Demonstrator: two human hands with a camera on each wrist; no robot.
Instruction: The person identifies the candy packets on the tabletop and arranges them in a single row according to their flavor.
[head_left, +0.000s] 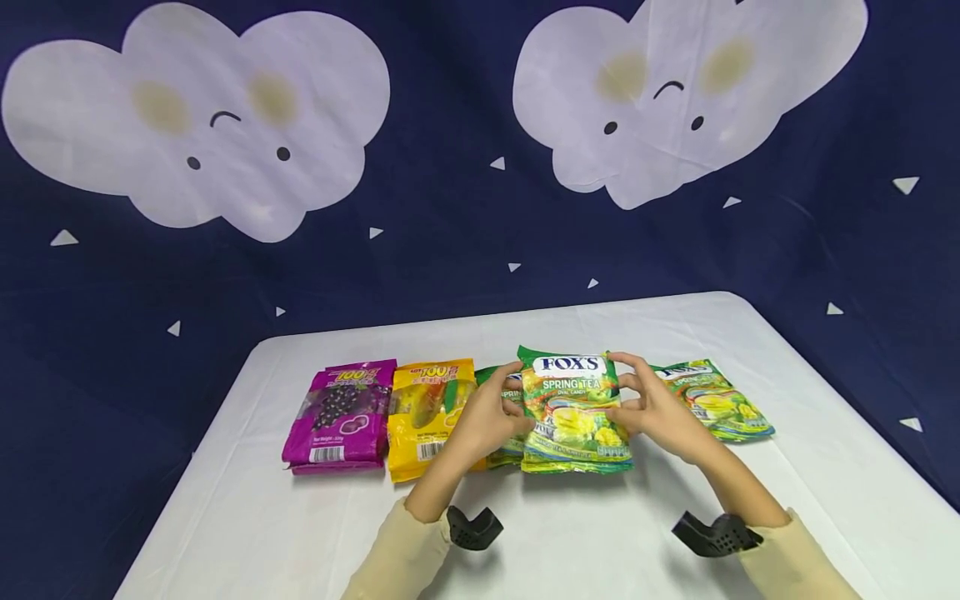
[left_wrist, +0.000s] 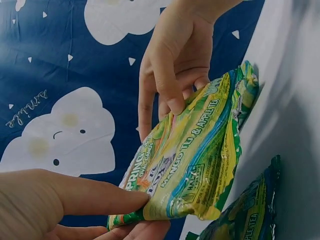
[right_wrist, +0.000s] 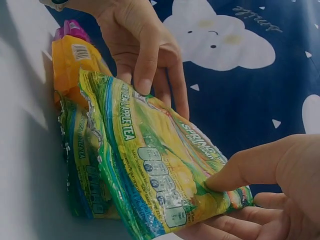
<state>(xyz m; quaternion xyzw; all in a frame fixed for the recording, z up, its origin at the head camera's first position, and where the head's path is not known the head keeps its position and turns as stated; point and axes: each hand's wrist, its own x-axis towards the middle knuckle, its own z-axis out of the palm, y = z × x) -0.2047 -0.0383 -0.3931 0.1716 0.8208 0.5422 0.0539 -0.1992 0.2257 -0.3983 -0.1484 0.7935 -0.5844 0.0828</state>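
Between my two hands a green candy bag [head_left: 573, 425] labelled "FOX'S SPRING TEA" is held with its front facing me. My left hand [head_left: 489, 417] pinches its left side, the thumb [left_wrist: 110, 197] on the front and the fingers behind. On the opposite side my right hand [head_left: 660, 412] grips it the same way, thumb [right_wrist: 245, 167] on the front. Partly hidden behind the left hand and the held bag is another green bag [head_left: 508, 452]. A similar Fox's bag [head_left: 720, 402] lies on the table to the right.
A purple bag [head_left: 337, 421] with dark berries pictured lies at the far left of the row. Beside it is a yellow bag [head_left: 408, 417], partly covered by my left hand. A white cloth covers the table [head_left: 262, 517]. Behind hangs a dark blue curtain [head_left: 442, 175] with clouds.
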